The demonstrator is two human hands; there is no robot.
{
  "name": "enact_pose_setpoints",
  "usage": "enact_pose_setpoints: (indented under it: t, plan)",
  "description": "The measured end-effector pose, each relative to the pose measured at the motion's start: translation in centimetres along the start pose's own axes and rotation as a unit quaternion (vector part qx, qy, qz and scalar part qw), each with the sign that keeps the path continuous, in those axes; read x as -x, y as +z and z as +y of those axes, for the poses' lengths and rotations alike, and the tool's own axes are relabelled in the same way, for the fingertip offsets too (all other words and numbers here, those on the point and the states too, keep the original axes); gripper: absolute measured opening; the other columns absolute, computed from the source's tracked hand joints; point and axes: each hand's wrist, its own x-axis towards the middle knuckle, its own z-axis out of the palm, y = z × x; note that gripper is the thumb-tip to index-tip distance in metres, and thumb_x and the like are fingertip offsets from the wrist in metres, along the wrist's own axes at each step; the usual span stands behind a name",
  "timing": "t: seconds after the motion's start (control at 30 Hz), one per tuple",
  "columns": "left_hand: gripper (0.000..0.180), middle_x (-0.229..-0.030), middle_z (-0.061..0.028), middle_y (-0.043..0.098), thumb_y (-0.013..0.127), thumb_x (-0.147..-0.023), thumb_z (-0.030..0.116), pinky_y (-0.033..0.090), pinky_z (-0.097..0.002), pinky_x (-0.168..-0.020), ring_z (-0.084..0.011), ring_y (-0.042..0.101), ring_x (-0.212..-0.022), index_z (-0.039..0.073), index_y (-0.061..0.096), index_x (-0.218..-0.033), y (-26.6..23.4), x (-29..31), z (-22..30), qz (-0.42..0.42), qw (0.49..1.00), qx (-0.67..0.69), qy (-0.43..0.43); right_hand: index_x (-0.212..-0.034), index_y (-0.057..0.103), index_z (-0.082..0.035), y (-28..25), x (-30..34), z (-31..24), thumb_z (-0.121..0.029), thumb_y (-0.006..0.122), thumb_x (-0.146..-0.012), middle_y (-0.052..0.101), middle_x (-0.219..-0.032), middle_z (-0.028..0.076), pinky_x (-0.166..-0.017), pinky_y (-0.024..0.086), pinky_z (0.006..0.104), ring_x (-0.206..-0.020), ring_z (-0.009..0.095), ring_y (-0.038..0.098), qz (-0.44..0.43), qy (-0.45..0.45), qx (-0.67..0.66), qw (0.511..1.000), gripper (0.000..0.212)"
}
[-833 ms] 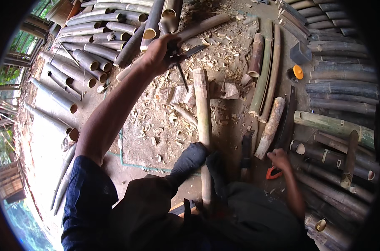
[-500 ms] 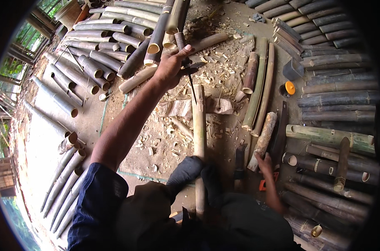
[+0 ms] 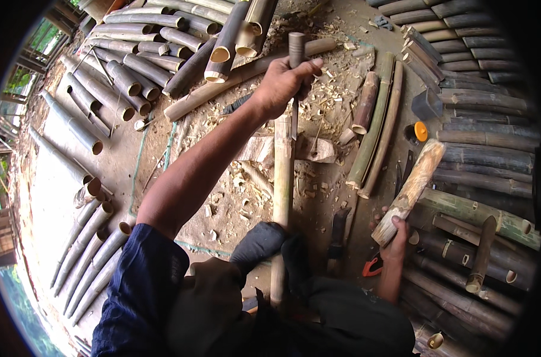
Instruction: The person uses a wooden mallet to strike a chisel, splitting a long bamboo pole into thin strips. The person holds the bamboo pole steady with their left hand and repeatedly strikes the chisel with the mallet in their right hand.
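My left hand (image 3: 285, 86) is closed around the handle of a chisel (image 3: 296, 50). Its narrow blade points down at the far end of a pale bamboo pole (image 3: 283, 196); whether the tip touches cannot be made out. The pole lies lengthwise in front of me, across a notched wood block (image 3: 255, 150), and runs back between my feet (image 3: 258, 244). On the right, my right hand (image 3: 394, 237) grips the lower end of a thick wooden club (image 3: 412, 191), raised at a slant with patchy bark and bare wood.
Wood chips (image 3: 246, 190) litter the floor around the block. Cut bamboo lengths (image 3: 154, 77) lie at far left, more bamboo (image 3: 485, 152) at right. Beside my right hand are an orange-handled saw (image 3: 373, 266) and a dark-sheathed blade (image 3: 339, 229). A grey container (image 3: 427, 104) stands farther off.
My right hand has lifted the wooden club off the floor and tilted it up. My left hand has turned the chisel more upright over the pole's far end.
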Motion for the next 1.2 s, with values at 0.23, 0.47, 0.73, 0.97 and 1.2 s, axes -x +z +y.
enact_pose_setpoints:
  t: [0.23,0.47,0.73,0.97,1.2]
  plan:
    - [0.031,-0.068,-0.0012,0.063,0.082,-0.087,0.032,0.040,-0.0258,-0.050,-0.0068,0.052,-0.055,0.004,0.071,-0.079,3.1,1.0,-1.2,-0.013,0.997,-0.070,-0.033,-0.122,0.050,0.000,4.8,-0.3,-5.9,-0.022,0.070,-0.087,0.063,-0.095,0.013,-0.058,0.059,0.0354,-0.070,0.021,0.066,-0.125,-0.032,0.044,0.991,0.046]
    - [0.043,-0.062,0.0015,0.057,0.081,-0.087,0.046,0.034,-0.0244,-0.046,-0.0046,0.046,-0.051,0.006,0.068,-0.074,3.5,1.2,-1.7,-0.005,0.994,-0.113,-0.014,-0.125,0.047,0.001,7.4,0.9,-6.8,-0.018,0.073,-0.084,0.063,-0.094,0.014,-0.057,0.058,0.0345,-0.068,0.020,0.066,-0.168,-0.034,0.049,0.984,0.052]
    - [0.051,-0.056,0.0042,0.051,0.080,-0.086,0.053,0.030,-0.0237,-0.044,-0.0040,0.043,-0.048,0.006,0.067,-0.068,3.1,1.0,-2.6,0.007,0.985,-0.170,-0.007,-0.125,0.048,0.001,7.4,0.7,-6.6,-0.017,0.073,-0.084,0.063,-0.095,0.015,-0.056,0.058,0.0354,-0.067,0.021,0.065,-0.170,-0.009,0.037,0.985,0.051]
    - [0.049,-0.057,0.0033,0.054,0.080,-0.086,0.052,0.031,-0.0233,-0.044,-0.0035,0.044,-0.048,0.007,0.068,-0.069,2.9,0.6,-3.1,0.011,0.989,-0.151,-0.001,-0.123,0.049,0.001,7.5,0.5,-6.6,-0.017,0.072,-0.085,0.064,-0.095,0.016,-0.057,0.059,0.0357,-0.068,0.021,0.066,-0.172,-0.001,0.036,0.984,0.048]
    - [0.050,-0.058,0.0040,0.054,0.080,-0.086,0.053,0.031,-0.0231,-0.043,-0.0036,0.044,-0.048,0.008,0.067,-0.069,2.9,0.7,-2.9,0.006,0.989,-0.148,-0.008,-0.122,0.050,0.002,7.5,0.4,-6.8,-0.015,0.072,-0.085,0.064,-0.096,0.016,-0.057,0.059,0.0357,-0.070,0.022,0.067,-0.178,0.002,0.033,0.984,0.046]
